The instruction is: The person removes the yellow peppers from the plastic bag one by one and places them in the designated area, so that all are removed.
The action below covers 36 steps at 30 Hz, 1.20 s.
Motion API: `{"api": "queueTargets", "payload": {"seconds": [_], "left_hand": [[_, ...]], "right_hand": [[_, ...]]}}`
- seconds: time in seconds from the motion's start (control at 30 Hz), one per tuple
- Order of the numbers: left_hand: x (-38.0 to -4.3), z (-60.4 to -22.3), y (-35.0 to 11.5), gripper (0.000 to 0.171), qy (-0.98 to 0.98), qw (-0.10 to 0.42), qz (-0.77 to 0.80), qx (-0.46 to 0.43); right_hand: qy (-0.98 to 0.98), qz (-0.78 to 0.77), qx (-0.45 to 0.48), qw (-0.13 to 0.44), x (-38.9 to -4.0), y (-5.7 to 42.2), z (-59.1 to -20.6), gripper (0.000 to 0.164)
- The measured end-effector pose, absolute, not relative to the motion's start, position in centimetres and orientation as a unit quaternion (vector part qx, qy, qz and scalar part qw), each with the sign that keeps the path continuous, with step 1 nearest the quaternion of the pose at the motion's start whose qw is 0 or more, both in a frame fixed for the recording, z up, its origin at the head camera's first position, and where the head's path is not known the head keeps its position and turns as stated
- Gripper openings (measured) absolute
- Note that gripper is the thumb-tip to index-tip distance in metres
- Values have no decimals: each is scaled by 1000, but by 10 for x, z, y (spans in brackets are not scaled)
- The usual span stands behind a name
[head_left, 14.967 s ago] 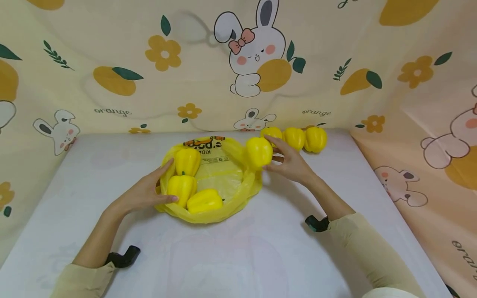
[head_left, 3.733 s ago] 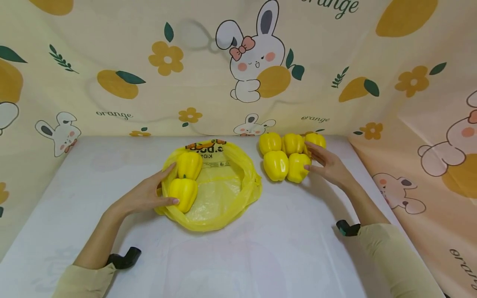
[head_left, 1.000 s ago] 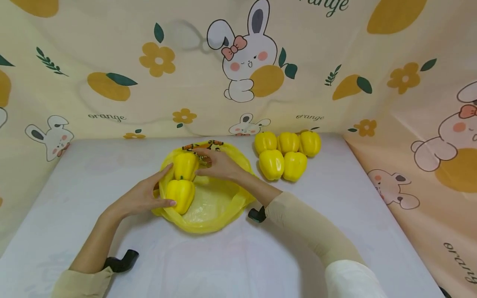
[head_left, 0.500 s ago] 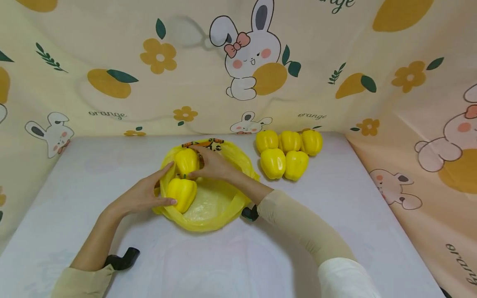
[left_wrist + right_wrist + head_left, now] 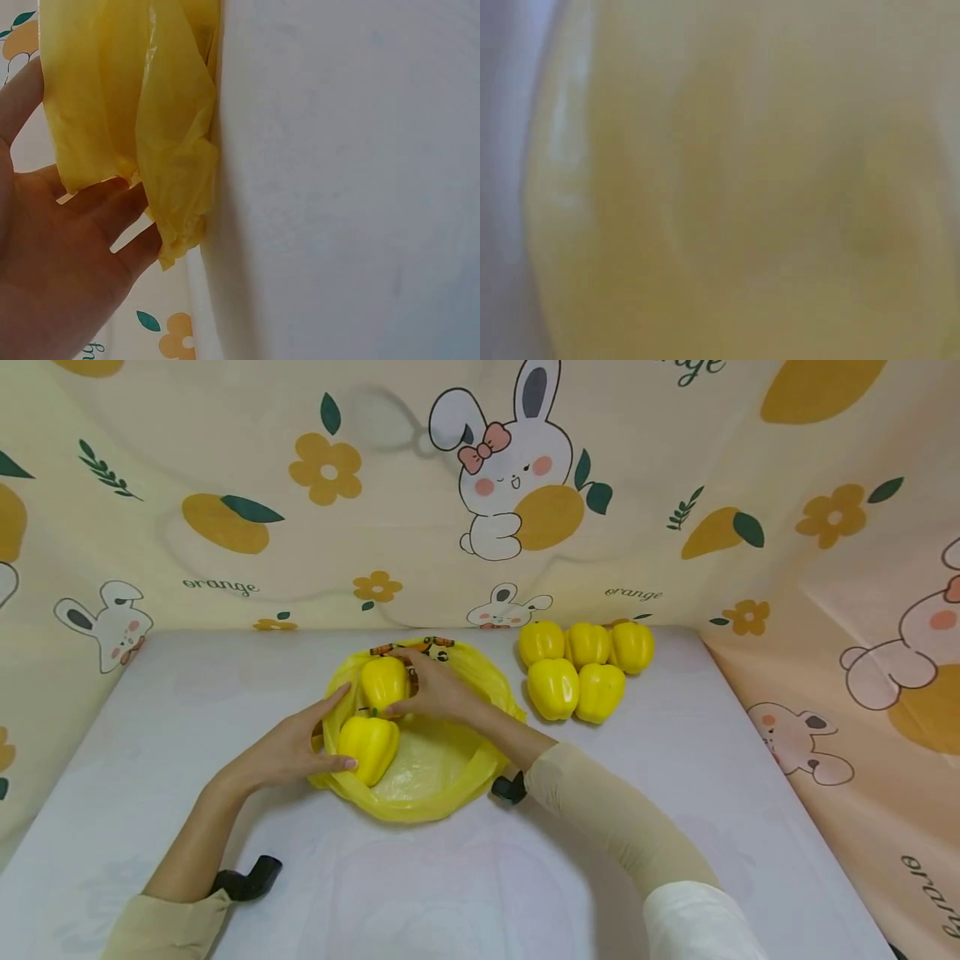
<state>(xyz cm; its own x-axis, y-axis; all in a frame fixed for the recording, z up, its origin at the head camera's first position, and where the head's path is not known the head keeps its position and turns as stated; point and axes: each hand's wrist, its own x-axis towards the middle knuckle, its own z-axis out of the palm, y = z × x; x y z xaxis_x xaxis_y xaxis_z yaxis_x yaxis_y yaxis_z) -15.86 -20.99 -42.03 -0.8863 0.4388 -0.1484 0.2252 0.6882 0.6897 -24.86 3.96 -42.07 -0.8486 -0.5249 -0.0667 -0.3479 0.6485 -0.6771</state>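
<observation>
A yellow plastic bag [image 5: 427, 806] lies on the table with its mouth spread wide. Two yellow bell peppers are inside at its left. My right hand [image 5: 442, 689] reaches into the bag and grips the rear bell pepper [image 5: 382, 682] from its right side. The front bell pepper [image 5: 369, 749] sits just below it, beside my left thumb. My left hand [image 5: 288, 752] holds the bag's left side, thumb on the inner side. The left wrist view shows its fingers [image 5: 105, 206] against the bag's yellow film [image 5: 176, 150]. Blurred yellow bag film [image 5: 742, 187] fills the right wrist view.
Several yellow bell peppers [image 5: 553, 689] stand in two rows to the right of the bag, near the back. A patterned cloth [image 5: 300, 568] with rabbits rises behind the white table [image 5: 465, 893] and along its right side.
Bell peppers have gone from the bag to the group at right, which has grown. My right hand came back to the bag, gripped the rear pepper and shifted it slightly right. Left hand stays.
</observation>
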Motion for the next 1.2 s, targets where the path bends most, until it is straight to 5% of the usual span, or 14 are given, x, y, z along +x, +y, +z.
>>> {"api": "queueTargets", "payload": {"seconds": [1.2], "left_hand": [[-159,-414,-209,112,904,172,351,171]], "right_hand": [[819,-501,-266,83,-234,106,-384,86]]}}
